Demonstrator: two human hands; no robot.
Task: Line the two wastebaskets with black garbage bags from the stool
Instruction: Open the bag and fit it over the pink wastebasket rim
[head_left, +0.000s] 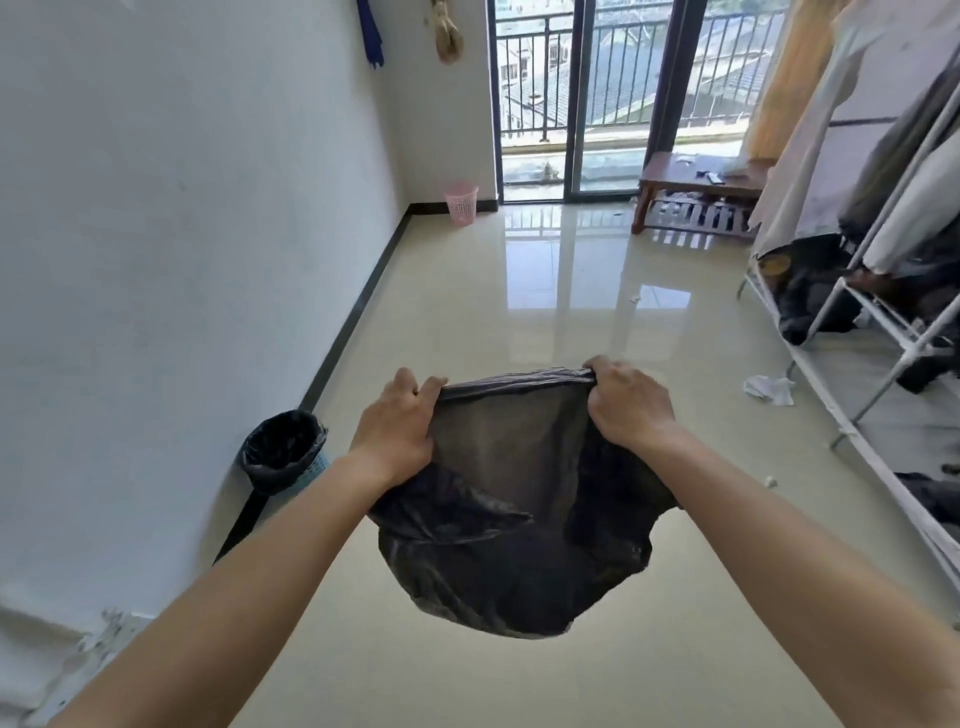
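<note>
A black garbage bag (511, 525) hangs in the air before me, its mouth pulled wide. My left hand (397, 423) grips the left side of the rim and my right hand (626, 402) grips the right side. By the left wall stands a blue wastebasket (310, 475) with a black bag (280, 447) lining it. A pink wastebasket (461, 202) with no bag stands in the far corner beside the glass door. The low wooden stool (696, 179) sits at the far right with small items on top.
A white clothes rack (883, 332) with hanging garments runs along the right side. Crumpled white paper (769, 389) and small scraps lie on the glossy tile floor (519, 291). The white wall (182, 208) bounds the left.
</note>
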